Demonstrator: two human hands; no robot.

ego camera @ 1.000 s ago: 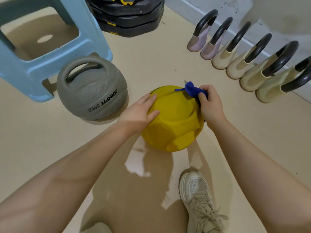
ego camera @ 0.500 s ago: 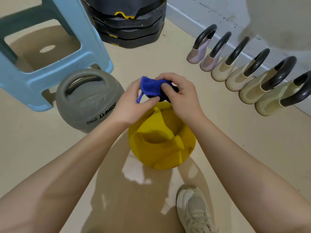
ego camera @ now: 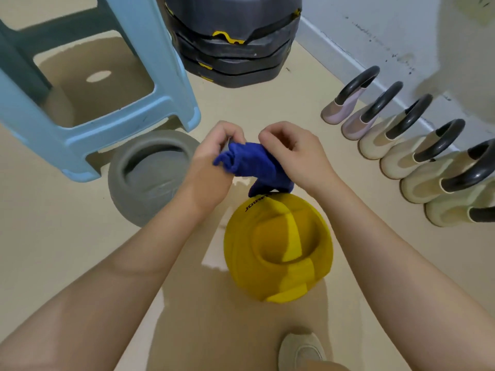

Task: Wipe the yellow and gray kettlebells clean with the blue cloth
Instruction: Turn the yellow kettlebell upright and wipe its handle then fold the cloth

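Head view: left hand (ego camera: pixel 214 162) and right hand (ego camera: pixel 297 156), fingers curled, both grip the bunched blue cloth (ego camera: pixel 254 164) just above the yellow kettlebell (ego camera: pixel 278 247) on the floor. Gray kettlebell (ego camera: pixel 150 178) at nine o'clock, partly behind the left hand, beside a blue stool (ego camera: pixel 107 121). Small kettlebells (ego camera: pixel 417 151) line the wall at two o'clock.

I see a beige floor (ego camera: pixel 67 250) meeting a pale wall (ego camera: pixel 375 28) with a white baseboard (ego camera: pixel 334 46). A light blue plastic stool (ego camera: pixel 112 113) stands at upper left, beside a stack of black weights (ego camera: pixel 233 49). Small dumbbells (ego camera: pixel 401 135) line the wall.
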